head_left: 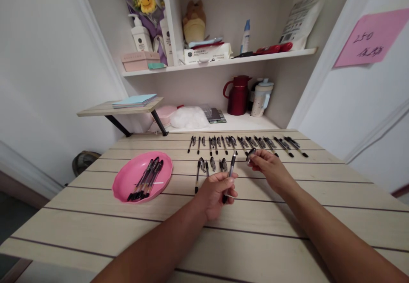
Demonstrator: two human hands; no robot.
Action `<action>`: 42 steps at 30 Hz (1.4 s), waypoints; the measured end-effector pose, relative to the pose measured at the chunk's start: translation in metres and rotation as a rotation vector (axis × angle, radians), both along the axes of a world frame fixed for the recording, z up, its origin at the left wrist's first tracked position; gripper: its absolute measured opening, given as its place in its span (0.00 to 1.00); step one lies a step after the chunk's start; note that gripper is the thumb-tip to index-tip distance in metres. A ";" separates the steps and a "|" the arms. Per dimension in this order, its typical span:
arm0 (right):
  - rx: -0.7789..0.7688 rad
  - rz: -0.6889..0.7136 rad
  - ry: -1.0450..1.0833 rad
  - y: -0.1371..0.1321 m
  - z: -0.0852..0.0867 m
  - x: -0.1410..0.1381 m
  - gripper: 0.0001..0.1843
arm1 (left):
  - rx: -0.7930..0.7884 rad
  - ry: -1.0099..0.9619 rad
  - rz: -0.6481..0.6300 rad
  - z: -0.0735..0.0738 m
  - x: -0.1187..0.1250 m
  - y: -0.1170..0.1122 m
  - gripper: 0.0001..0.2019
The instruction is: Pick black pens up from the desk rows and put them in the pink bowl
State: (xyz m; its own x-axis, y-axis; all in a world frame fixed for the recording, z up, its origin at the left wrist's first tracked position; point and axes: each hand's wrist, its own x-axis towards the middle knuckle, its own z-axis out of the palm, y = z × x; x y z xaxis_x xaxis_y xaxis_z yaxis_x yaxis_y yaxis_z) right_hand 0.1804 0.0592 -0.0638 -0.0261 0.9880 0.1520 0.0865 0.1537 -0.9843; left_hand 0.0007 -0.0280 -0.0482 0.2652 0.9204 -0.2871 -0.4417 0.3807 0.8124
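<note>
My left hand (220, 191) is closed around an uncapped gel pen (232, 166), its tip pointing up and away from me. Just to the right, my right hand (268, 164) pinches a dark pen cap (251, 155), held apart from the pen. Beyond both hands runs a long row of uncapped pens (225, 146) with caps beside them. A shorter row of pens (197, 176) and caps (202, 164) lies nearer, partly hidden behind my left hand. On the left, a pink scalloped plate (121, 185) holds several capped pens (148, 178).
The slatted wooden table (128, 232) meets a white cabinet at the back. A small raised shelf (96, 110) with blue paper (136, 101) stands at the back left. Behind are a red jug (238, 98), a pale tumbler (262, 100) and a white plastic bag (190, 118).
</note>
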 end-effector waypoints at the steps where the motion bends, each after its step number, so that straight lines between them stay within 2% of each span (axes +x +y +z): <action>1: -0.025 0.019 0.131 -0.002 0.003 -0.001 0.11 | 0.021 0.043 -0.010 -0.001 0.000 0.000 0.18; 3: -0.032 0.027 0.313 -0.005 0.010 -0.003 0.12 | 0.071 0.114 -0.031 -0.003 0.001 0.000 0.18; 5: -0.004 0.024 0.403 -0.008 0.015 -0.004 0.14 | 0.113 0.159 -0.047 -0.004 0.001 -0.001 0.18; 12: 0.026 0.064 0.500 -0.011 0.018 -0.003 0.11 | 0.146 0.236 -0.079 -0.004 0.002 -0.003 0.16; 20: 0.023 0.103 0.414 -0.018 0.023 -0.010 0.14 | 0.152 0.284 -0.060 -0.003 0.003 -0.002 0.16; 25: 0.033 0.137 0.322 -0.021 0.019 -0.015 0.19 | 0.170 0.304 -0.042 -0.003 0.002 0.000 0.15; 29: 0.019 0.199 0.272 -0.023 0.016 -0.018 0.17 | 0.175 0.359 0.003 -0.002 0.001 0.001 0.15; 35: -0.070 0.320 0.272 -0.024 0.014 -0.020 0.17 | 0.197 0.440 0.038 0.000 0.001 0.003 0.11; 42: -0.128 0.376 0.256 -0.027 0.018 -0.018 0.17 | 0.271 0.552 0.025 -0.003 -0.002 0.004 0.09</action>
State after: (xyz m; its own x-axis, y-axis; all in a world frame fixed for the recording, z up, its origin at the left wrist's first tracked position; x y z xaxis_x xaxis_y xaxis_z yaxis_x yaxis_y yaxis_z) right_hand 0.1622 0.0320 -0.0454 -0.3634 0.9283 0.0782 -0.1997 0.0044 -0.9798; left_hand -0.0013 -0.0242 -0.0508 0.1215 0.9839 -0.1313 0.0657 0.1240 0.9901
